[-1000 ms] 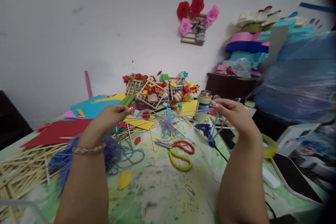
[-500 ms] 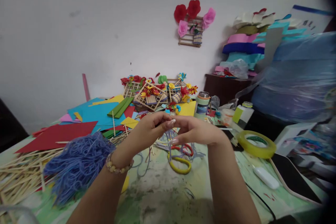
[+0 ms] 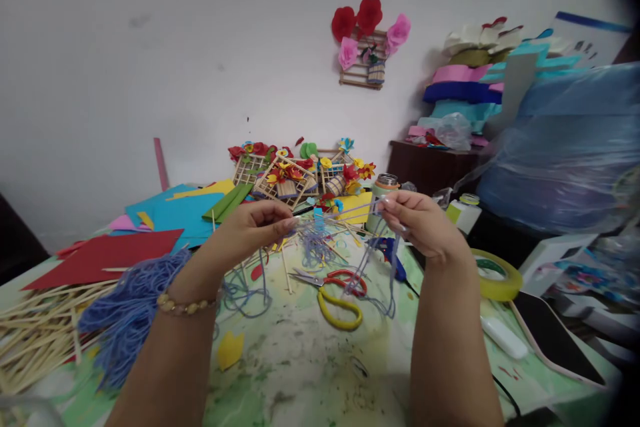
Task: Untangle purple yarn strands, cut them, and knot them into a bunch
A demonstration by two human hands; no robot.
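Observation:
A length of blue-purple yarn (image 3: 345, 213) stretches between my two hands above the table. My left hand (image 3: 257, 223), wearing a beaded bracelet, pinches one part of it between thumb and fingers. In my right hand (image 3: 413, 217) the yarn is pinched too, and loose loops hang down from those fingers. Below lie scissors (image 3: 340, 300) with one red and one yellow handle, blades pointing left. A tangle of yarn (image 3: 317, 247) rests among thin sticks behind the scissors. Under my left hand more loose yarn (image 3: 245, 297) curls on the tabletop.
At left are a blue yarn bundle (image 3: 137, 313), wooden sticks (image 3: 40, 333) and coloured paper sheets (image 3: 107, 257). Stick frames with paper flowers (image 3: 287, 177) stand at the back. A blue glue gun (image 3: 395, 260), a thermos (image 3: 383, 190), yellow tape (image 3: 500, 277) and a phone (image 3: 557, 340) sit right.
My hands were close together over the scissors. They have moved apart, left and right, drawing the yarn out between them. The scissors and the glue gun now show more fully.

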